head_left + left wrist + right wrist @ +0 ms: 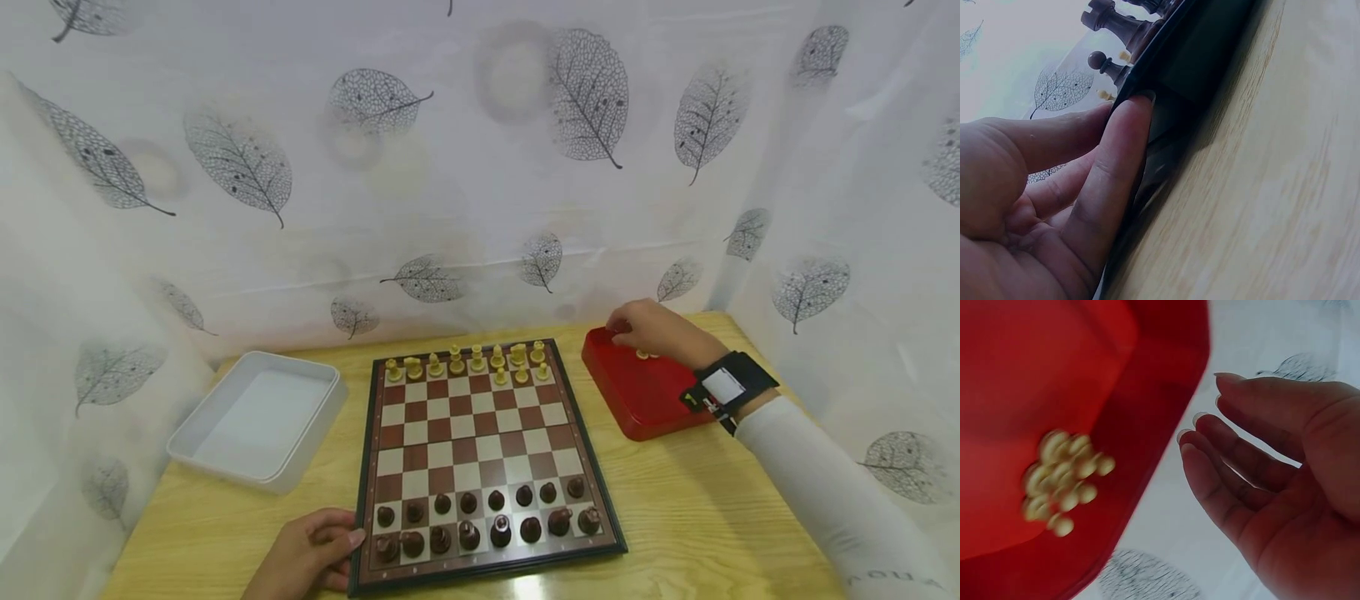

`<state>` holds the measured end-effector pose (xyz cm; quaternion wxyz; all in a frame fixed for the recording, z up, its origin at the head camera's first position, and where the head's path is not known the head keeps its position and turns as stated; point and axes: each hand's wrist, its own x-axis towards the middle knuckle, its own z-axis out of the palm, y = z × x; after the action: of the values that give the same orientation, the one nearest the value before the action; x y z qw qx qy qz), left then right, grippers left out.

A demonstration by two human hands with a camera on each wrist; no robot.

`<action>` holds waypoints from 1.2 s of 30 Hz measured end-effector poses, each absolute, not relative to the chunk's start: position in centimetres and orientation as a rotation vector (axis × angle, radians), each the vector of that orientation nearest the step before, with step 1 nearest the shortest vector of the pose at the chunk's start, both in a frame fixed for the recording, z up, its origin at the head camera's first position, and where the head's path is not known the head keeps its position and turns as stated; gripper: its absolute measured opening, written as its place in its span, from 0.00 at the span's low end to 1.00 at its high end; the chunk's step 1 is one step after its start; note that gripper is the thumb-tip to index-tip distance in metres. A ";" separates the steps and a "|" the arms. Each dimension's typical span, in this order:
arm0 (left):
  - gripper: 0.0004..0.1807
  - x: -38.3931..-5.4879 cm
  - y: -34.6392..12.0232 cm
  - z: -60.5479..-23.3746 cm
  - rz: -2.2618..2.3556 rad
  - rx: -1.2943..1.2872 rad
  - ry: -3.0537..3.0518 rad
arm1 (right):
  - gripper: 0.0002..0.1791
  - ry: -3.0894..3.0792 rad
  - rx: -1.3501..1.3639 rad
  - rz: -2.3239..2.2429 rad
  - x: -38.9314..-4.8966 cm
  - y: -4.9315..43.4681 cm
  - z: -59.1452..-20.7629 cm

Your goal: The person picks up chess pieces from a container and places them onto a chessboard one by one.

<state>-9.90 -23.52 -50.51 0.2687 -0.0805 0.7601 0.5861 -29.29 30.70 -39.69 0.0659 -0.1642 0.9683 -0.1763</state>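
Observation:
My left hand [309,552] pinches the left edge of the chessboard [480,448] near its front corner, thumb and fingers at the dark rim. Over the far end of the red box [652,396], my right hand [648,329] is held with nothing between its loosely bent fingers [1222,447]. Several cream pawns [1063,475] lie bunched inside that box. Dark chess pieces [501,531] fill the two near rows of the board. Along the far row stand cream pieces [477,358], with three cream pawns [521,375] in front of them on the right.
A white box [258,417] sits at the left of the wooden table [660,517]. Behind the table hangs a white curtain [465,192] printed with leaves, close to the red box and the table's far edge.

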 end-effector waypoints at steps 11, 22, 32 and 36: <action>0.33 -9.8 -23.7 -50.5 1.577 -0.240 2.037 | 0.13 2.890 -0.459 -0.487 -29.9 33.0 -41.4; 0.34 -10.1 -23.8 -50.4 1.565 -0.216 2.055 | 0.11 2.904 -0.493 -0.260 -30.2 33.7 -42.4; 0.34 -10.3 -23.9 -50.4 1.586 -0.192 2.030 | 0.08 2.865 -0.482 -0.246 -30.1 33.3 -42.0; 0.33 -10.4 -23.9 -50.5 1.578 -0.208 2.042 | 0.08 2.873 -0.479 -0.229 -30.5 33.4 -42.3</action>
<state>-10.42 -23.93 -50.54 0.2725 -0.0771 0.7588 0.5865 -30.51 33.38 -42.30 0.1095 -0.1629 0.9775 -0.0779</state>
